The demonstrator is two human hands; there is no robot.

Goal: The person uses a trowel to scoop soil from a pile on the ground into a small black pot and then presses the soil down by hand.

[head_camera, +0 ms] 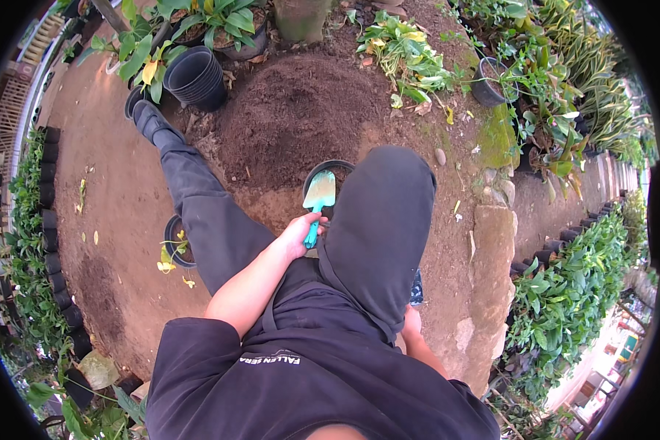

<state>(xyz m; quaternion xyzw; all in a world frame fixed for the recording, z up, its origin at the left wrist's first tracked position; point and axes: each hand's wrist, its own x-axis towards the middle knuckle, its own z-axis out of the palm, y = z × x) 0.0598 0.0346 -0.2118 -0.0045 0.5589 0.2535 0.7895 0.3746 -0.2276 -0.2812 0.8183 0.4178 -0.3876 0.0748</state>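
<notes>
A teal-handled garden trowel (320, 192) is gripped at its handle by my left hand (298, 235). Its blade lies above a black plastic pot (310, 177) that stands between my legs, partly hidden by my knee. Beyond that pot rises a mound of dark soil (302, 115). My right hand (411, 322) is low beside my right thigh, near a dark patterned thing (416, 289); its fingers are mostly hidden, so what it holds cannot be made out. By my left leg stands a pot (171, 242) with a small yellowing plant (166, 256).
Stacked black pots (195, 80) stand beside my left foot, near potted leafy plants (236, 25). A heap of cut leaves (410, 55) lies past the mound's right side. A stone slab edge (489, 275) runs along the right, with rows of potted plants (572, 291) beyond.
</notes>
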